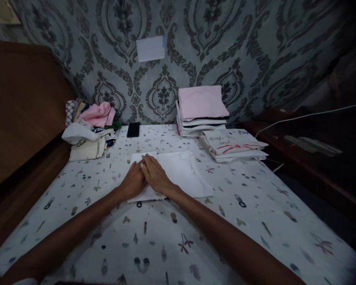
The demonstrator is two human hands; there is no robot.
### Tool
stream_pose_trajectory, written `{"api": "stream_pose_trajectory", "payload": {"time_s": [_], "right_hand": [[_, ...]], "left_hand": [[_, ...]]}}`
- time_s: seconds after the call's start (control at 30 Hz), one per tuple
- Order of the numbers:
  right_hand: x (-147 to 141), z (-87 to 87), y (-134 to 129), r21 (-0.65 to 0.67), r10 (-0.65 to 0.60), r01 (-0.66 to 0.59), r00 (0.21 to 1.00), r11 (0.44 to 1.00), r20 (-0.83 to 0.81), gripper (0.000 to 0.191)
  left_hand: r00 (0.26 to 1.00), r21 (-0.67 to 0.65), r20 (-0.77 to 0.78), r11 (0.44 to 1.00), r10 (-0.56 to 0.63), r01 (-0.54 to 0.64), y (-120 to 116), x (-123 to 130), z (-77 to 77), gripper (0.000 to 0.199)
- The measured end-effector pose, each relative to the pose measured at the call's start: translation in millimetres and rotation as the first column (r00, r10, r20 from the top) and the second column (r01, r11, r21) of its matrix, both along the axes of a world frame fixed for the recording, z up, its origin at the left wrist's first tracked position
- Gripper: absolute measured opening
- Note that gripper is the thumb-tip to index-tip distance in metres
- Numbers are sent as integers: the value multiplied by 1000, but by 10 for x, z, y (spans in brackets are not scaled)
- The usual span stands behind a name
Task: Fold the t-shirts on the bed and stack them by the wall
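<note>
A white shirt [180, 172], partly folded, lies on the patterned bedsheet [154, 245] in front of me. On its left part my left hand [133, 180] rests flat, fingers stretched forward. My right hand [156, 172] lies beside it, its fingers overlapping the fingertips of the left. Both press down on the cloth without gripping it. The hands hide some of the shirt's left side, and its right part spreads out flat.
A loose heap of clothes [91, 130] sits at the back left, with a black phone [133, 130] beside it. Folded clothes with a pink one on top [201, 103] stand against the wall. Another folded stack [234, 144] lies to the right, near a pale cable [308, 115].
</note>
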State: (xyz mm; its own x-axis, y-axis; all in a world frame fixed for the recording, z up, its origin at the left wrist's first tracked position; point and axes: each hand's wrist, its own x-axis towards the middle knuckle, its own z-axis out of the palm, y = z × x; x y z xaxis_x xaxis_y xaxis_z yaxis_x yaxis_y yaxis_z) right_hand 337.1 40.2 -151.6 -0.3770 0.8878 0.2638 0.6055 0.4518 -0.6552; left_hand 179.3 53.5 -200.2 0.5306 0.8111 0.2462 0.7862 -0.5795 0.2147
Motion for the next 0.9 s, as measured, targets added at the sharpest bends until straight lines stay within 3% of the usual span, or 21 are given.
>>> {"api": "stream_pose_trajectory", "payload": {"time_s": [0.1,0.2,0.3,0.4,0.57,0.67,0.8,0.9], "right_hand": [[-181,-102,253,-75,-68,85,977,994,203,53],[-211,-259,365,-33,-148,168,931,985,333,54],[-193,-354,379,13,-173,182,908,983,381,57],[-195,-370,378,9,-165,177,901,984,401,60],[-208,-363,393,-3,-165,182,900,983,403,63],[-206,-370,400,-13,-158,180,897,984,413,62],[-205,-372,404,-25,-137,163,893,986,429,59],[-208,-382,409,-25,-135,162,893,987,429,59]], "left_hand": [[986,9,138,995,95,-97,253,-160,93,42],[933,-131,240,961,269,-244,689,-376,208,33],[917,-336,273,922,290,-192,1065,-516,234,23],[927,-421,306,904,218,-74,1257,-542,218,14],[913,-465,398,879,96,110,1321,-527,241,25],[912,-466,406,870,52,158,1319,-562,257,27],[927,-424,369,899,61,110,1262,-626,254,24],[970,-259,236,966,64,-1,1143,-624,237,22]]}}
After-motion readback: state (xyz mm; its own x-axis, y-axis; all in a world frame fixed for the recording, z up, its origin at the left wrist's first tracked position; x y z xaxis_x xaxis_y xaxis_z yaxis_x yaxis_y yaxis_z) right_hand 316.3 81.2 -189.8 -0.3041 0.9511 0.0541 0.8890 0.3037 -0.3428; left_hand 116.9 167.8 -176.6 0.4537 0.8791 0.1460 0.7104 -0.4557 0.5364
